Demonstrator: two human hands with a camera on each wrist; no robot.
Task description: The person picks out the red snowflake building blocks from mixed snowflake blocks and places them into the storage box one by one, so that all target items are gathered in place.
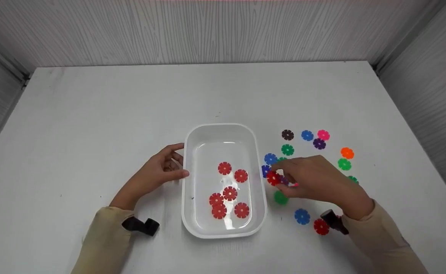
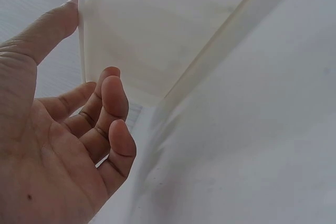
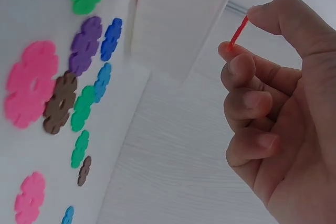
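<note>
Between the thumb and index finger of my right hand (image 1: 314, 179) is a red snowflake disc (image 1: 271, 178), held just right of the white tray (image 1: 262, 205). In the right wrist view this disc shows edge-on, with the other fingers curled below it. My left hand (image 1: 156, 167) touches the tray's left rim with its thumb and index fingertips. The left wrist view shows its remaining fingers loosely bent beside the tray wall. Several red snowflake discs (image 1: 230, 193) lie inside the tray, toward its near half, two of them overlapping.
Right of the tray, discs of mixed colours lie scattered, among them a dark brown disc (image 1: 288, 134), an orange disc (image 1: 347, 153) and a blue disc (image 1: 302, 216). A red disc (image 1: 321, 227) lies near my right wrist. My right hand hides part of the scatter. Panels (image 1: 207, 34) border the table.
</note>
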